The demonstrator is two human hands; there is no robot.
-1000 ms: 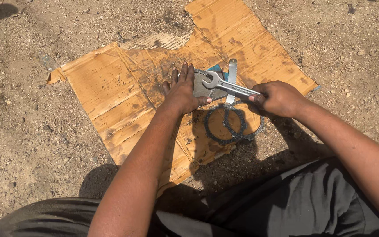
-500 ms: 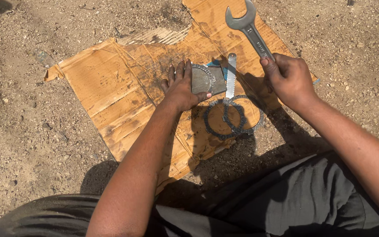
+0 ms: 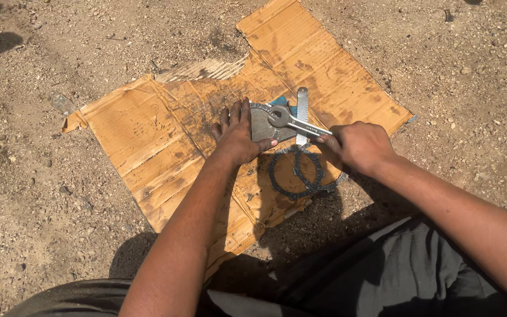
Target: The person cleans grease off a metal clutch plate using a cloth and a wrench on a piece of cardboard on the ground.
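Observation:
My left hand (image 3: 237, 135) presses flat on a round grey metal part (image 3: 262, 124) lying on a stained sheet of cardboard (image 3: 148, 135). My right hand (image 3: 359, 145) grips the handle of an open-ended metal wrench (image 3: 291, 122). The wrench's jaw rests on top of the grey part. Just below the part, between my hands, lie dark toothed rings (image 3: 294, 173). A flat metal strip (image 3: 302, 114) lies upright behind the wrench, beside a bit of blue material.
The cardboard lies on dry, stony dirt (image 3: 42, 194). A small clear piece of plastic (image 3: 61, 103) sits on the dirt to the left. My dark trousers (image 3: 394, 276) fill the bottom of the view.
My right hand swung the wrench up and away to the far right, then brought it back down onto the grey part. The left hand stayed on the part.

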